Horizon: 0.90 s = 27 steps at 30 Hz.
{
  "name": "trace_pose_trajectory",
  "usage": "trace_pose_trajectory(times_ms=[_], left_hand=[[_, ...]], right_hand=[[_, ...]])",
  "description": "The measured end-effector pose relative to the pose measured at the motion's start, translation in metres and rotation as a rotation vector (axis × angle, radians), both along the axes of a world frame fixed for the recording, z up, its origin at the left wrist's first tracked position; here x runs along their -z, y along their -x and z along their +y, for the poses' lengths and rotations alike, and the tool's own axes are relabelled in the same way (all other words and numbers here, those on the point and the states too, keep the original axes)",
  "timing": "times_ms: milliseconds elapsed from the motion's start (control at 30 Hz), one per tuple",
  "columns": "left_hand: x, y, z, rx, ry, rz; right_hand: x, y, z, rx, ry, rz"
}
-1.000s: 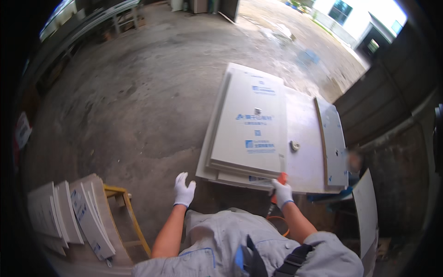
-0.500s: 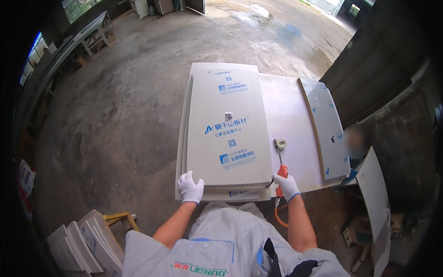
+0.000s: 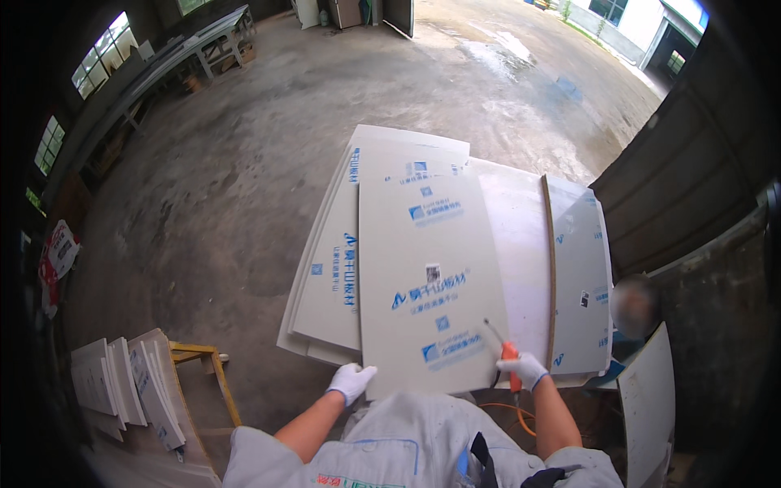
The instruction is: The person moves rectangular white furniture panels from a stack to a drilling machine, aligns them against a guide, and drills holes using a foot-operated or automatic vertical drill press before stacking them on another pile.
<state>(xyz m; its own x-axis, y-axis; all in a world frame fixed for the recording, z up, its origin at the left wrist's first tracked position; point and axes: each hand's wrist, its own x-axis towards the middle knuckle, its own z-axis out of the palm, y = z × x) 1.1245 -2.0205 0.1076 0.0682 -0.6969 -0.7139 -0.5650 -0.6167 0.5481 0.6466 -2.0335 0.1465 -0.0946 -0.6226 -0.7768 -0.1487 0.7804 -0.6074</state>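
A white board with blue print (image 3: 407, 342) lies turned and shifted over a stack of similar boards (image 3: 325, 301). At its near left corner my left hand (image 3: 351, 382), in a white glove, is closed on the edge. My right hand (image 3: 529, 371), also gloved, is closed around an orange air blow gun (image 3: 510, 358) beside the board's near right edge. The gun's thin metal nozzle points away over the board, and an orange hose (image 3: 521, 416) hangs below it. Whether the right fingers also touch the board, I cannot tell.
Under the boards is a pale tabletop (image 3: 517, 244). On its right side lies another printed board (image 3: 579, 285), with a person (image 3: 634, 309) just beyond. A leaning panel (image 3: 651, 398) stands at right; several boards (image 3: 134, 382) lean at lower left by a yellow frame (image 3: 220, 378).
The top board has slid toward me and to the right, turning against the stack and baring its left part. Both hands moved with it. The tape measure is out of sight.
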Motion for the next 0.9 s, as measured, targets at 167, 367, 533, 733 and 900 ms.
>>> trace_pose_trajectory(times_ms=[167,367,533,733,900], left_hand=[[0.010,0.045,-0.018,-0.837,-0.105,0.775],[-0.004,0.097,-0.032,-1.102,0.148,0.179],[-0.028,0.163,-0.047,-1.100,0.173,0.686],[-0.035,0.294,-0.073,-0.629,0.115,1.167],[-0.088,0.456,-0.159,-0.295,-0.238,1.541]], right_hand=[[0.019,0.008,0.017,0.264,0.028,-0.238],[-0.045,-0.019,0.016,0.429,0.245,0.048],[-0.131,0.016,0.032,0.401,0.476,0.330],[-0.254,0.062,0.108,0.401,0.926,0.764],[-0.302,0.105,0.223,0.116,1.062,1.431]])
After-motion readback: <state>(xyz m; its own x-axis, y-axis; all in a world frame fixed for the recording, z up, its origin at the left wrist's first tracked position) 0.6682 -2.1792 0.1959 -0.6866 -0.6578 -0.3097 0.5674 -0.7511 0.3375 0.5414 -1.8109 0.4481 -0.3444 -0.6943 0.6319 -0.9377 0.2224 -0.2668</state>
